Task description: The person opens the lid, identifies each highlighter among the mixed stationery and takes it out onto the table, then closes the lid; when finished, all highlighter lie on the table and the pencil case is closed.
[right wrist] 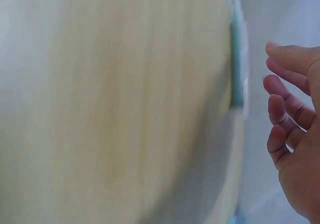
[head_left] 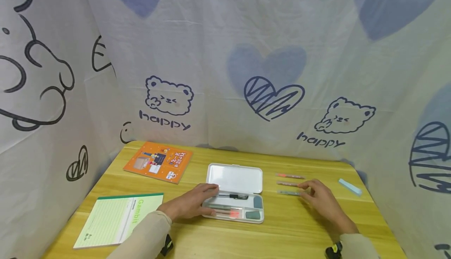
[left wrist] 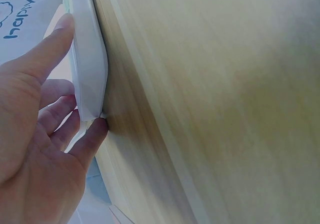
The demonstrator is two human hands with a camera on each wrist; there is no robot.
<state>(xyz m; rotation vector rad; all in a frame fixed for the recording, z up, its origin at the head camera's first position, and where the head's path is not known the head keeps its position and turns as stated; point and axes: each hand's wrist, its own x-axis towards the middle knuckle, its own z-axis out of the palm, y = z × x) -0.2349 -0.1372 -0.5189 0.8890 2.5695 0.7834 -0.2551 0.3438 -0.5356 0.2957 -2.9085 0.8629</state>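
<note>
A white pencil case (head_left: 234, 178) lies with its lid folded back, holding a black pen (head_left: 239, 196), other pens with a pink part showing, and two grey-green pieces at its right end. My left hand (head_left: 193, 202) grips the left end of the case; in the left wrist view the thumb is on its rim and the other fingers bend round the end. Right of the case, three slim pens (head_left: 289, 183) lie in a row. My right hand (head_left: 322, 200) hovers at their right ends, fingers loosely bent, nothing between them. The nearest pen (right wrist: 236, 59) looks green in the right wrist view.
A light blue stick-like object (head_left: 350, 187) lies near the table's right edge. An orange booklet (head_left: 158, 162) is at the back left, and a pale green notebook (head_left: 118, 220) lies in front of it. Patterned cloth (head_left: 218, 125) hangs behind the wooden table (head_left: 282, 237).
</note>
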